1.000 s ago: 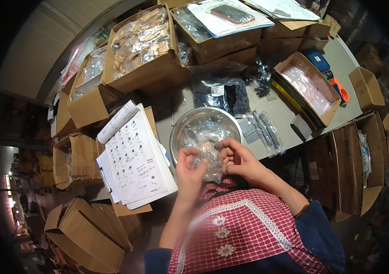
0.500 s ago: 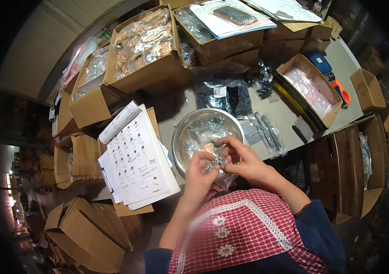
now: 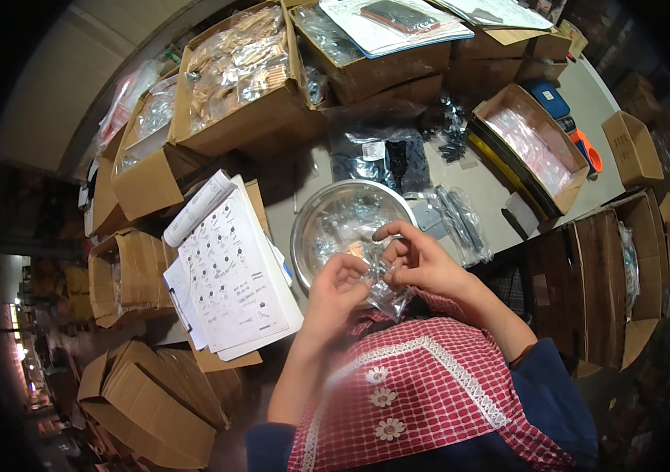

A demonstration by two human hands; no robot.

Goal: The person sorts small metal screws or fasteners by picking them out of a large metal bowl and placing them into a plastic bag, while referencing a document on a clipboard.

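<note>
1. While the right hand (image 3: 429,266) pinches a clear bag (image 3: 388,303) at the near rim of the metal bowl (image 3: 301,224), the left hand (image 3: 333,293) curls half closed beside it; whether it grips is unclear.
2. Just right of the bowl, bagged dark strips (image 3: 462,226) lie on the pale surface (image 3: 472,182).
3. Left of the bowl lie printed sheets (image 3: 228,275).
4. Beyond the bowl, an open carton (image 3: 256,130) holds bagged tan pieces.
5. Well left and nearer than the bowl stands a cardboard box (image 3: 146,401).
</note>
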